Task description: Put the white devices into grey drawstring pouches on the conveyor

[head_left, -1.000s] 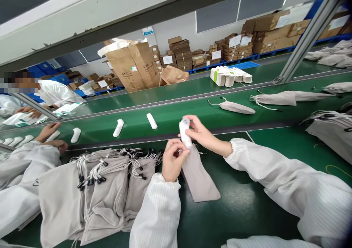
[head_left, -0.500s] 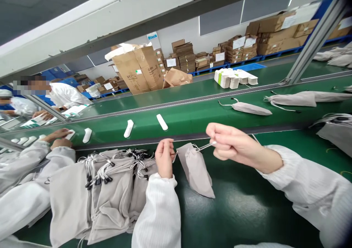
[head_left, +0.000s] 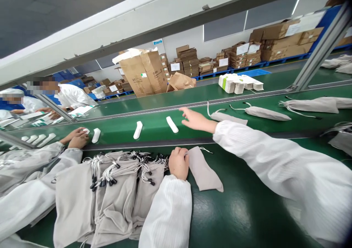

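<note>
My left hand (head_left: pixel 179 163) is closed at the top left corner of a flat grey drawstring pouch (head_left: pixel 205 170), its fingertips partly hidden. The pouch lies on the green bench, with a white cord loop at its upper right. Over the green belt, my right hand (head_left: pixel 196 119) is open and holds nothing, fingers stretched left. Nearest to it is a white elongated device (head_left: pixel 172 124) on the belt. Just behind my right wrist lies a filled grey pouch (head_left: pixel 230 117), partly covered by my sleeve. Left of my left hand are stacked grey pouches (head_left: pixel 114 196) with white cords and black ends.
More white devices (head_left: pixel 138 130) lie along the belt to the left, where a co-worker's hands (head_left: pixel 78 137) handle one. Filled pouches (head_left: pixel 268 113) lie on the belt to the right. White boxes (head_left: pixel 231 84) stand on the far shelf; a metal post (head_left: pixel 316 54) rises at right.
The filled pouch held by its cords between both hands now lies on the belt. My right hand has let go and moved left. A flat pouch is now at my left hand.
</note>
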The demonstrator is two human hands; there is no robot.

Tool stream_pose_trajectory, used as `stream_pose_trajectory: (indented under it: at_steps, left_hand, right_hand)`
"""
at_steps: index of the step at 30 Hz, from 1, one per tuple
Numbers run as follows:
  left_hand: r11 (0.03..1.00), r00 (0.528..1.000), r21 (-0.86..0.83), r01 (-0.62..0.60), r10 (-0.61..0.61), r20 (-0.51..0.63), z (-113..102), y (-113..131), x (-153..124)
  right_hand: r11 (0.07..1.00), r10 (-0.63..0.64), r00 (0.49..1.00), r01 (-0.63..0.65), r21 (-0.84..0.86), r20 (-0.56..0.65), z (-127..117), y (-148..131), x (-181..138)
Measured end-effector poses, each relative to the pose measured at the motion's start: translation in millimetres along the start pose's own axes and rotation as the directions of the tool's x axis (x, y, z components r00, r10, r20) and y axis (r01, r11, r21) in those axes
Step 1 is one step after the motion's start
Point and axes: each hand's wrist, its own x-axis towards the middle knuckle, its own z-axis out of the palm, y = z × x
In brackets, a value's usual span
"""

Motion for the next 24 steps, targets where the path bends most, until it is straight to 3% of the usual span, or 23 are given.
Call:
stream_pose_trajectory:
  at_steps: [2, 5, 10, 14, 20, 22, 24]
  left_hand:
    - [0.996, 0.999, 0.071, -0.046, 0.046, 0.004, -3.0, 2.8, -0.7]
    - [0.979, 0.994, 0.171, -0.108, 0.11, -0.002, -7.7, 8.7, -2.1]
    - [0.946, 0.98, 0.259, -0.194, 0.201, 0.0, -11.7, 14.6, -5.0]
    - [0.935, 0.965, 0.241, -0.261, 0.262, 0.027, -15.4, 17.0, -5.1]
    - [0.939, 0.937, 0.002, -0.343, 0.343, 0.062, -21.6, 21.3, -3.0]
    - [0.942, 0.942, -0.093, -0.321, 0.328, 0.068, -23.1, 23.1, -3.6]
    - [0.939, 0.942, -0.145, -0.313, 0.326, 0.078, -24.6, 25.5, -4.9]
  right_hand:
    - [0.996, 0.053, 0.991, -0.044, -0.078, 0.122, 35.3, -5.4, 23.2]
    - [0.986, 0.118, 0.985, -0.101, -0.133, 0.123, 76.2, -15.9, 47.6]
    - [0.976, 0.175, 0.981, -0.163, -0.142, 0.077, 103.6, -14.7, 58.3]
    - [0.99, 0.125, 0.991, -0.122, -0.067, 0.046, 92.4, 4.1, 42.8]
    - [0.981, 0.09, 0.995, -0.079, 0.176, -0.053, 36.4, 27.2, -13.6]
    - [0.884, 0.103, 0.993, -0.064, 0.463, -0.059, 21.4, 26.1, -41.3]
    - [0.664, 0.103, 0.993, -0.029, 0.748, -0.053, 13.2, 21.8, -69.1]
